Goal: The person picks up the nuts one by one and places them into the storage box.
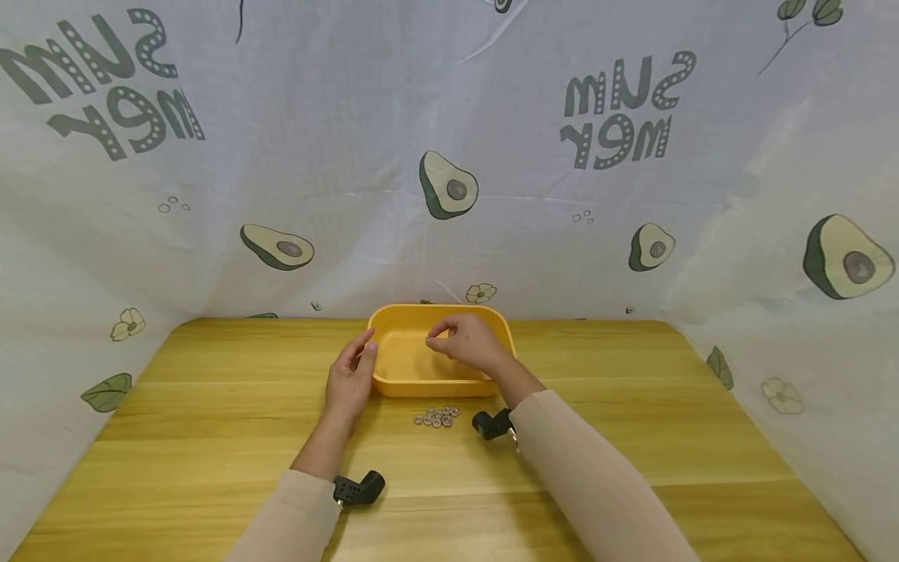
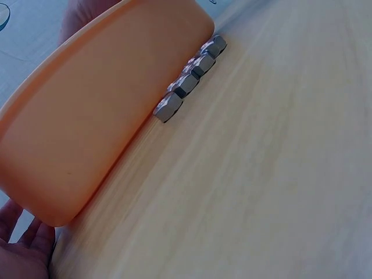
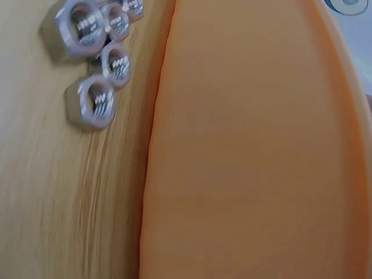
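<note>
A yellow rectangular tub (image 1: 428, 388) stands near the table's far edge; it looks orange in both wrist views. My left hand (image 1: 349, 382) rests against its left end, thumb and fingertips at the rim; part of that hand (image 2: 26, 250) shows by the tub's corner in the left wrist view. Over the tub's inside, my right hand (image 1: 467, 341) pinches with thumb and forefinger. Whatever small thing is between those tips is mostly hidden. Several metal hex nuts (image 1: 438, 421) lie grouped in front of the tub. Close up, one nut (image 3: 96, 102) shows its threaded hole.
The wooden table (image 1: 232, 437) extends on both sides of the tub. Behind it hangs a white curtain (image 1: 365, 148) with avocado prints. Black wrist cameras (image 1: 360, 488) are strapped on both wrists, the right one near the nuts.
</note>
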### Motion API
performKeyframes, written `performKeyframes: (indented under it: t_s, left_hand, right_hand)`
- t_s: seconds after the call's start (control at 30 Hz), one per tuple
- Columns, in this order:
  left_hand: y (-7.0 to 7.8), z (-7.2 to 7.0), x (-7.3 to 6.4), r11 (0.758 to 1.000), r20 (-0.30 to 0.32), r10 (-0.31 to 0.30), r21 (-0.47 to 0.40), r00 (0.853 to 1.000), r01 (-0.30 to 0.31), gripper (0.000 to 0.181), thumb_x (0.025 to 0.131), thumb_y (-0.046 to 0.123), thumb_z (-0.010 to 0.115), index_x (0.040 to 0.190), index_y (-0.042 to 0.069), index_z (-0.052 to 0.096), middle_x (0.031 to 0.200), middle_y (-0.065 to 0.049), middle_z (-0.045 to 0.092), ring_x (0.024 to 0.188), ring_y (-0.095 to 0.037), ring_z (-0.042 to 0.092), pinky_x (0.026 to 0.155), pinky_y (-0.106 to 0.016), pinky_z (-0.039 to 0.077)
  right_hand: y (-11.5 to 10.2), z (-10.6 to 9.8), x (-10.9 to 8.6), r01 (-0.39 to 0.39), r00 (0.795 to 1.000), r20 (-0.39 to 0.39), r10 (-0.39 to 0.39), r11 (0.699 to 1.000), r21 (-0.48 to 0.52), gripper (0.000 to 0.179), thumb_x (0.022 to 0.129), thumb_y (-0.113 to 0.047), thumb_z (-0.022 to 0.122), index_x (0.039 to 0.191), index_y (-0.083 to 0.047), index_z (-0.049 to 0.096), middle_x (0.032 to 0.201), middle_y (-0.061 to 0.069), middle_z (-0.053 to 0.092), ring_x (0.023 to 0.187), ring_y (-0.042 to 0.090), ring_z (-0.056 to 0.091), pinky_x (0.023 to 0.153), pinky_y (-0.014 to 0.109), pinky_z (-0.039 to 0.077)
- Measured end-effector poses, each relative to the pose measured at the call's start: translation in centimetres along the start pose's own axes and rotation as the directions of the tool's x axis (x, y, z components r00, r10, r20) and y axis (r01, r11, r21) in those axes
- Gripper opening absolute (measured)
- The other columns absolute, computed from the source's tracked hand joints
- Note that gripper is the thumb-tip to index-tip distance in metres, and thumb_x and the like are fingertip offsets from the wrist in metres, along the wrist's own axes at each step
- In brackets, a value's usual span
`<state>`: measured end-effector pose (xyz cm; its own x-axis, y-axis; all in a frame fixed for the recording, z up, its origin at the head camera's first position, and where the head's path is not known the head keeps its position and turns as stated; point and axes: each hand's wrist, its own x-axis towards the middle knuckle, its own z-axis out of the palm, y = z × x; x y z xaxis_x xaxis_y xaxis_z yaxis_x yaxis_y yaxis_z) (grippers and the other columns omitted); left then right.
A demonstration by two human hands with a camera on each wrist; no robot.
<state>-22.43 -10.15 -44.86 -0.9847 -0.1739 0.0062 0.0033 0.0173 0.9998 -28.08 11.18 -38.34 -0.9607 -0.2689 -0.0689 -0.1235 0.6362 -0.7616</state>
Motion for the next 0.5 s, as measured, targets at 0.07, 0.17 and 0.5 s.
performKeyframes:
  t_s: [0.07,0.17,0.5]
  left_hand:
    - [-0.1,0.0,0.0,1.0,-0.004,0.0,0.003,1.0,0.0,0.046,0.107,0.037,0.053,0.149,0.018,0.054,0.156,-0.012,0.048,0.142,-0.031,0.049,0.118,-0.048,0.041]
    - [-0.1,0.0,0.0,1.0,-0.007,-0.003,0.004,1.0,0.003,0.046,0.107,0.037,0.053,0.149,0.018,0.054,0.156,-0.012,0.048,0.142,-0.031,0.049,0.118,-0.048,0.042]
    - [0.3,0.1,0.0,1.0,-0.033,-0.005,-0.014,0.999,0.005,0.043,0.107,0.031,0.055,0.147,0.017,0.056,0.156,-0.009,0.05,0.14,-0.029,0.051,0.116,-0.047,0.044]
  right_hand:
    - [0.1,0.2,0.4,-0.02,1.0,-0.002,0.02,0.999,0.037,0.014,0.092,-0.026,0.077,0.099,-0.015,0.077,0.06,0.0,0.056,0.054,0.016,0.049,0.046,0.024,0.031]
    - [0.1,0.5,0.9,-0.062,0.998,-0.013,0.062,0.997,0.046,0.015,0.092,-0.028,0.078,0.1,-0.015,0.077,0.063,0.0,0.058,0.057,0.015,0.051,0.048,0.024,0.035]
    - [0.8,1.4,2.5,-0.11,0.994,-0.025,0.109,0.994,-0.016,0.015,0.092,-0.024,0.077,0.098,-0.01,0.075,0.068,0.001,0.059,0.061,0.015,0.053,0.052,0.022,0.041]
